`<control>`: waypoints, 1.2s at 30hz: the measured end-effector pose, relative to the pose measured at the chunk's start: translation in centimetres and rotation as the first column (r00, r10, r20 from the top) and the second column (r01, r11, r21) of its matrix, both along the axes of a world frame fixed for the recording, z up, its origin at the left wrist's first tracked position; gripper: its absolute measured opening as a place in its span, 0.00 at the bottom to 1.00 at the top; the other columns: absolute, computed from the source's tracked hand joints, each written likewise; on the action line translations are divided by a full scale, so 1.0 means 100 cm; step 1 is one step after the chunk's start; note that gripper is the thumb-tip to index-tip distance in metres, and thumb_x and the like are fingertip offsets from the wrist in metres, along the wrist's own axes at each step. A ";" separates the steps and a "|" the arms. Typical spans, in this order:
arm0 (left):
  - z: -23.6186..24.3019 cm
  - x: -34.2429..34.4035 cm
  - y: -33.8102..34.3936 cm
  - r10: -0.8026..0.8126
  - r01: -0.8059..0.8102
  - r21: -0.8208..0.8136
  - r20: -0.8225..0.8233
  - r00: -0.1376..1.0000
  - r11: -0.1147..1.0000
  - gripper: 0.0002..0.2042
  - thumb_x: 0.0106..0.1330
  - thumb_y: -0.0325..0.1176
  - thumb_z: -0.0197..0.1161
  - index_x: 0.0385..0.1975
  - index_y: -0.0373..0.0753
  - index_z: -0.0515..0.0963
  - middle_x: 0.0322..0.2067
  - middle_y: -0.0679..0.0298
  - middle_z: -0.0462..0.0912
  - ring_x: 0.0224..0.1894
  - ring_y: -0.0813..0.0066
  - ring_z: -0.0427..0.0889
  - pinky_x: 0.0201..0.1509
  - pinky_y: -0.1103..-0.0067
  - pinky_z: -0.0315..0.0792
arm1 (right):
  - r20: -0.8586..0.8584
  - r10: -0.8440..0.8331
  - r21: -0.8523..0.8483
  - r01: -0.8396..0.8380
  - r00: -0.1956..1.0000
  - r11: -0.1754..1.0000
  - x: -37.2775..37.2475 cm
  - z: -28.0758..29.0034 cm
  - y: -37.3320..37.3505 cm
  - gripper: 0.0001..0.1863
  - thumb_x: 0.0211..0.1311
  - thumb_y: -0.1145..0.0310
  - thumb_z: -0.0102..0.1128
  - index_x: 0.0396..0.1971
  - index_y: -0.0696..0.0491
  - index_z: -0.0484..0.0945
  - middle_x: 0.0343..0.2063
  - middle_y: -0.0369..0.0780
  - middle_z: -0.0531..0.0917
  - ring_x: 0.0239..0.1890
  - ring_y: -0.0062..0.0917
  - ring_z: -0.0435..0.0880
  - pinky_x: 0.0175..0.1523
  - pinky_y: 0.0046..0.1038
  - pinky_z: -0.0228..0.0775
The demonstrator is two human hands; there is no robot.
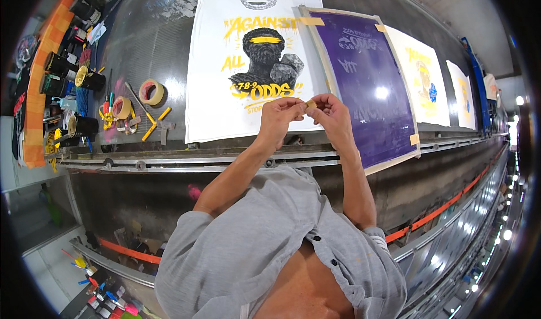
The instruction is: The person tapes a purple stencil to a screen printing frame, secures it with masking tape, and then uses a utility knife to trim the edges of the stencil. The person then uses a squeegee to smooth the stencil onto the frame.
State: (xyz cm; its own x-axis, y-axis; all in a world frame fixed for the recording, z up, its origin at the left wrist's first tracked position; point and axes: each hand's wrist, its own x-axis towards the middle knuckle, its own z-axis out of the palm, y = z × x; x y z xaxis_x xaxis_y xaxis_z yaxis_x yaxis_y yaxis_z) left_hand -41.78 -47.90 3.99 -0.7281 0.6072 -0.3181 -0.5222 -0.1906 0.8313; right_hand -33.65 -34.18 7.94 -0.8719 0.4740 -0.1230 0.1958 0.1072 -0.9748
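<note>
My left hand (280,117) and my right hand (327,116) meet over the lower part of a white printed shirt (209,105) with a yellow, black and grey design. Both pinch a small tan piece of tape (309,104) between their fingertips. Just to the right, a purple screen (366,94) in a pale frame lies flat, with tan tape strips at its corners and edges. Two tape rolls (151,92) rest on the dark table at the left, among yellow-handled tools (153,122).
Ink tubs (56,65) line an orange-patterned strip (36,122) on the left. More printed white shirts (437,105) lie beyond the screen to the right. A metal rail (146,164) runs along the table's near edge. Below, an orange bar (127,248) crosses a lower level.
</note>
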 end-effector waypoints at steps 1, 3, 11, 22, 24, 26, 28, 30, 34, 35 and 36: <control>-0.002 0.001 0.001 0.001 -0.002 0.035 0.033 0.999 0.999 0.08 0.64 0.28 0.65 0.37 0.29 0.83 0.34 0.59 0.86 0.36 0.75 0.82 0.45 0.77 0.76 | -0.003 0.001 -0.028 -0.001 1.000 1.000 0.000 -0.003 0.002 0.09 0.59 0.73 0.65 0.37 0.60 0.80 0.26 0.36 0.84 0.28 0.14 0.78 0.32 0.19 0.68; -0.008 0.003 0.003 -0.001 -0.010 0.102 0.105 0.994 0.995 0.08 0.64 0.27 0.64 0.36 0.29 0.83 0.33 0.60 0.86 0.35 0.76 0.81 0.43 0.78 0.75 | -0.005 0.005 -0.085 -0.006 1.000 0.996 0.002 -0.013 0.006 0.09 0.58 0.73 0.65 0.38 0.60 0.80 0.28 0.36 0.84 0.29 0.15 0.78 0.33 0.19 0.69; -0.008 0.005 0.001 -0.040 0.025 0.125 0.126 0.991 0.992 0.08 0.65 0.26 0.61 0.37 0.29 0.83 0.32 0.59 0.84 0.36 0.76 0.81 0.42 0.79 0.73 | -0.259 0.196 0.389 -0.084 0.946 0.918 0.006 -0.011 0.008 0.08 0.53 0.84 0.61 0.33 0.58 0.81 0.30 0.36 0.84 0.33 0.21 0.83 0.36 0.23 0.74; -0.002 0.006 0.001 -0.032 0.033 0.127 -0.017 0.999 0.991 0.09 0.63 0.27 0.65 0.39 0.27 0.82 0.32 0.60 0.85 0.33 0.78 0.80 0.40 0.80 0.73 | -0.136 0.110 0.029 -0.108 0.984 0.994 0.007 -0.010 0.009 0.04 0.61 0.77 0.62 0.33 0.62 0.82 0.29 0.38 0.85 0.32 0.19 0.83 0.36 0.24 0.76; -0.005 0.007 0.004 -0.029 0.037 0.074 -0.101 0.994 0.997 0.09 0.63 0.27 0.65 0.38 0.27 0.82 0.31 0.60 0.85 0.32 0.78 0.79 0.39 0.81 0.73 | 0.046 0.106 -0.098 -0.102 0.993 0.990 0.006 -0.012 0.012 0.07 0.64 0.74 0.62 0.33 0.63 0.82 0.27 0.37 0.85 0.32 0.18 0.83 0.36 0.22 0.76; -0.006 0.008 0.005 -0.033 0.033 0.002 -0.108 0.994 0.999 0.07 0.66 0.27 0.63 0.34 0.28 0.82 0.27 0.63 0.84 0.29 0.82 0.78 0.34 0.83 0.72 | 0.105 0.097 -0.044 -0.093 0.990 0.995 0.007 -0.011 0.014 0.07 0.64 0.73 0.62 0.33 0.63 0.82 0.26 0.38 0.85 0.31 0.17 0.83 0.35 0.22 0.75; -0.009 0.008 0.006 -0.060 0.054 -0.051 -0.109 0.992 0.997 0.07 0.66 0.28 0.62 0.33 0.29 0.82 0.27 0.63 0.84 0.29 0.82 0.77 0.34 0.83 0.72 | 0.109 0.085 0.030 -0.089 0.990 0.996 0.008 -0.012 0.015 0.06 0.64 0.74 0.62 0.33 0.62 0.82 0.25 0.39 0.85 0.30 0.19 0.84 0.34 0.22 0.75; -0.016 0.004 0.010 -0.107 0.098 -0.085 -0.106 0.989 0.992 0.08 0.66 0.29 0.63 0.34 0.29 0.81 0.30 0.61 0.84 0.31 0.80 0.78 0.36 0.83 0.72 | 0.053 0.079 0.122 -0.085 0.995 0.989 0.007 -0.017 0.019 0.05 0.64 0.75 0.61 0.32 0.62 0.82 0.26 0.40 0.86 0.29 0.22 0.85 0.33 0.24 0.76; -0.028 -0.004 0.025 -0.124 0.122 0.033 0.035 0.992 0.992 0.08 0.67 0.30 0.63 0.32 0.31 0.81 0.28 0.63 0.82 0.30 0.80 0.76 0.36 0.83 0.71 | -0.196 0.341 0.707 -0.109 0.920 0.699 -0.001 -0.028 0.037 0.05 0.59 0.80 0.61 0.34 0.61 0.82 0.29 0.43 0.85 0.30 0.33 0.85 0.34 0.28 0.77; -0.033 -0.006 0.027 -0.129 0.120 0.079 0.108 0.986 0.990 0.07 0.67 0.30 0.63 0.32 0.31 0.80 0.27 0.63 0.82 0.30 0.80 0.75 0.36 0.83 0.71 | -0.204 0.398 0.738 -0.126 0.894 0.663 -0.005 -0.030 0.044 0.06 0.57 0.81 0.61 0.35 0.60 0.82 0.30 0.43 0.85 0.31 0.35 0.85 0.34 0.28 0.77; -0.033 -0.008 0.029 -0.141 0.120 0.122 0.182 0.973 0.985 0.07 0.67 0.30 0.62 0.32 0.31 0.80 0.27 0.63 0.81 0.30 0.80 0.75 0.37 0.83 0.70 | -0.211 0.448 0.766 -0.138 0.869 0.628 -0.008 -0.033 0.049 0.08 0.55 0.82 0.61 0.36 0.60 0.82 0.31 0.44 0.84 0.32 0.37 0.85 0.35 0.29 0.78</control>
State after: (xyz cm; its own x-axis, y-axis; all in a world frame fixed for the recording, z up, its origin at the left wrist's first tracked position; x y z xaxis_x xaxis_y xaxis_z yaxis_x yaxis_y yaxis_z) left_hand -42.57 -45.03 0.68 -0.5731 0.7315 -0.3693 -0.6945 -0.1945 0.6927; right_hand -34.40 -29.25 4.66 -0.8815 -0.0148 0.4719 -0.3083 0.7750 -0.5516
